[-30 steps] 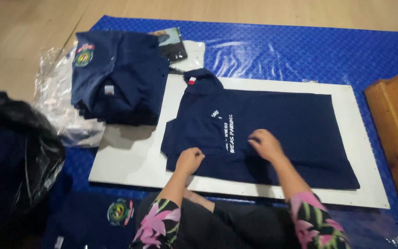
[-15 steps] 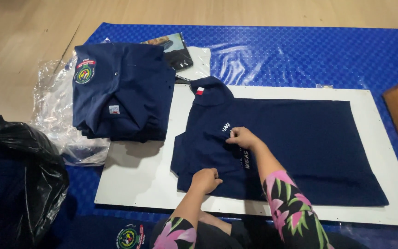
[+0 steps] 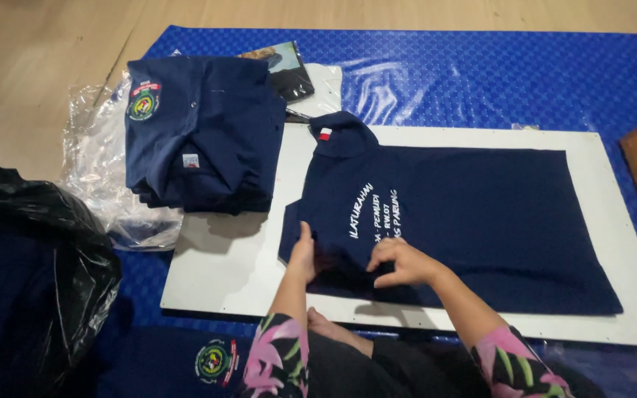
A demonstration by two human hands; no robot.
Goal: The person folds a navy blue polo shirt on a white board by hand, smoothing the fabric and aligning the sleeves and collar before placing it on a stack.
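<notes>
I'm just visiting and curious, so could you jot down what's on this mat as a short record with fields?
Surface: white board on a blue mat
On the board: navy shirt, spread flat, white lettering
Left hand: on the shirt's near left edge
Right hand: fingers pressed on the shirt's near edge
Beside: stack of folded navy shirts on clear plastic
Far left: black bag
</notes>
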